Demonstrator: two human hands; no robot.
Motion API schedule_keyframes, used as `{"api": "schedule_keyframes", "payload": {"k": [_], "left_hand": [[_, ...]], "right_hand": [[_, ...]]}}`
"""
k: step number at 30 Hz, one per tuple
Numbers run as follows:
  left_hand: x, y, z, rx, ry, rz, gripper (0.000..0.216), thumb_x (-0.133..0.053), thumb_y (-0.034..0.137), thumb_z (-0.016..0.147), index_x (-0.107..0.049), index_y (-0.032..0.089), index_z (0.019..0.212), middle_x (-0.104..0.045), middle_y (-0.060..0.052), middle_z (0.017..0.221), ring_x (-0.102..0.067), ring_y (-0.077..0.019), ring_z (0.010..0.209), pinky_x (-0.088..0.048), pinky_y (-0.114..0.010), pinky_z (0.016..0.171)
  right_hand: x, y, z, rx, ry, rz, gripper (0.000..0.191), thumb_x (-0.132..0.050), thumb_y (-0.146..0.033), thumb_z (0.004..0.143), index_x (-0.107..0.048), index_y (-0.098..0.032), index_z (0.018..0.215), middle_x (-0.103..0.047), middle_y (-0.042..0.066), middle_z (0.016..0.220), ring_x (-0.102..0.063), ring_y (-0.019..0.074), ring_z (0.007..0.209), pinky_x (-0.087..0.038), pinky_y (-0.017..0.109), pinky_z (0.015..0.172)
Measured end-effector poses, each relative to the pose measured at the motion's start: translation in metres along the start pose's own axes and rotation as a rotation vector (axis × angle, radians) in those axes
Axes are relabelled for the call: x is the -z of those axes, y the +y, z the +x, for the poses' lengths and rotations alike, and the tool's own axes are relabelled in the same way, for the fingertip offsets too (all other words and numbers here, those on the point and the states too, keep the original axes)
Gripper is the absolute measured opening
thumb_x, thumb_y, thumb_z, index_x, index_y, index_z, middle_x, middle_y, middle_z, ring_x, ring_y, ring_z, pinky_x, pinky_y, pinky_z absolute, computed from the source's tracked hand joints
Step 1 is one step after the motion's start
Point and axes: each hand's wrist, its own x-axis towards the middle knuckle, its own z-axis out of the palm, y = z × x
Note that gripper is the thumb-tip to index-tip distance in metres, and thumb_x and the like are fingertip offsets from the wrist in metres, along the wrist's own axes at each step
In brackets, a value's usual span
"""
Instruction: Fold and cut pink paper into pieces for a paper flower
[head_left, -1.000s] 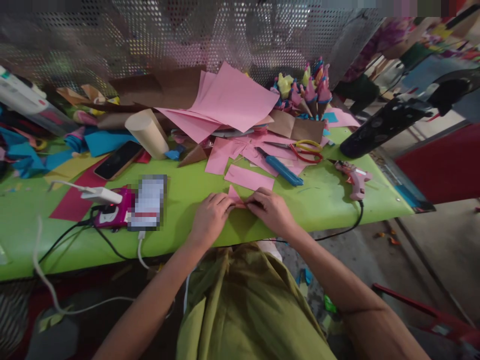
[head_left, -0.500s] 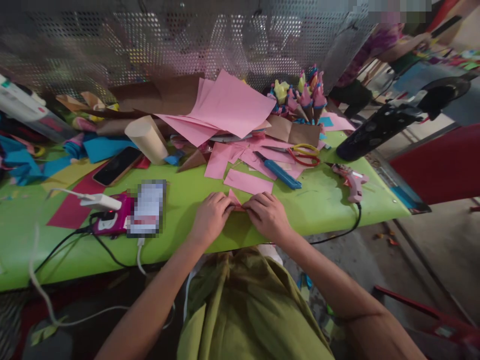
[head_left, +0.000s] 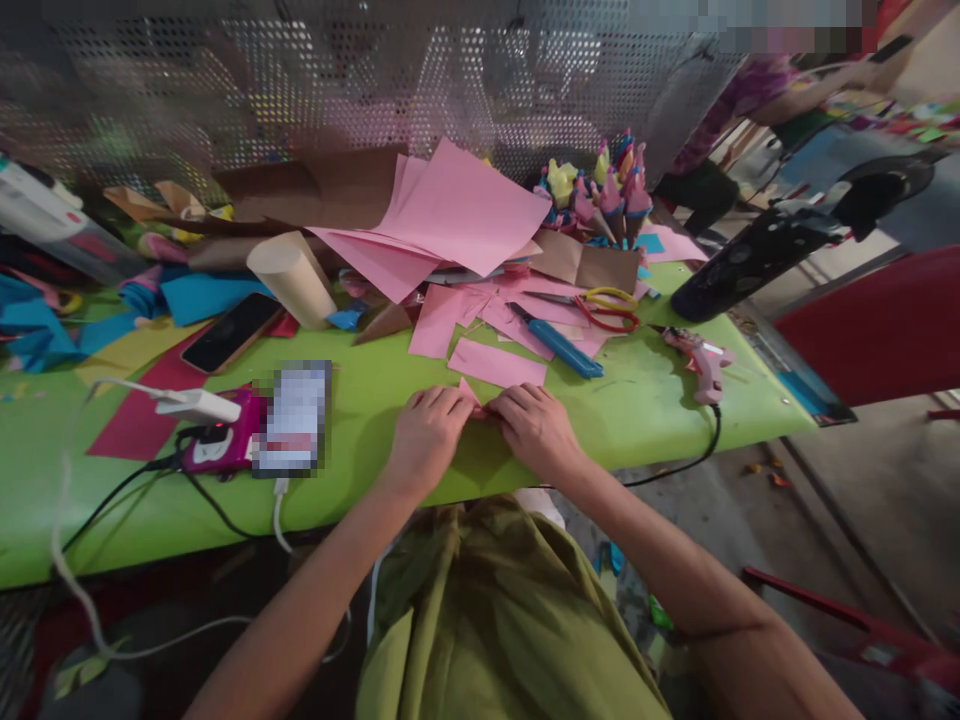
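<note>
Between my hands, near the front edge of the green table, is a small folded piece of pink paper. Its pointed tip shows above the fingers, and the rest is largely covered. My left hand is closed on the paper's left side. On its right side, my right hand pinches it with curled fingers. Just beyond the hands lies a flat pink paper strip. A blue utility knife and scissors with red and yellow handles rest behind it, among pink scraps.
Pink sheets are piled at the back, beside small paper flowers. A pink glue gun and a dark bottle stand right. On the left are phones, a cardboard tube and a power strip. A person is at upper right.
The left hand's fingers have shifted slightly right over the folded pink paper, covering more of it. Both hands stay in nearly the same place; the view has moved a little.
</note>
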Motion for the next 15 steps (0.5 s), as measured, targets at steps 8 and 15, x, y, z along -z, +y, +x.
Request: {"api": "schedule_keyframes", "payload": {"k": [8, 15], "left_hand": [[0.003, -0.006, -0.005, -0.062, -0.007, -0.008, 0.02, -0.052, 0.016, 0.097, -0.065, 0.017, 0.112, -0.073, -0.005, 0.106, -0.063, -0.0192, 0.097, -0.046, -0.035, 0.081], [0.002, -0.012, 0.003, -0.036, -0.032, -0.112, 0.01, -0.055, 0.018, 0.096, -0.064, 0.019, 0.101, -0.073, -0.003, 0.096, -0.064, -0.0184, 0.089, -0.043, -0.033, 0.079]], "right_hand": [[-0.001, 0.0, -0.001, -0.003, 0.009, 0.071, 0.01, -0.06, -0.018, 0.094, -0.07, -0.017, 0.094, -0.069, 0.007, 0.087, -0.056, 0.0228, 0.084, -0.04, 0.034, 0.074], [-0.001, 0.004, -0.001, -0.054, -0.009, 0.172, 0.011, -0.059, -0.019, 0.094, -0.07, -0.017, 0.093, -0.067, 0.008, 0.087, -0.057, 0.0226, 0.085, -0.043, 0.035, 0.076]]}}
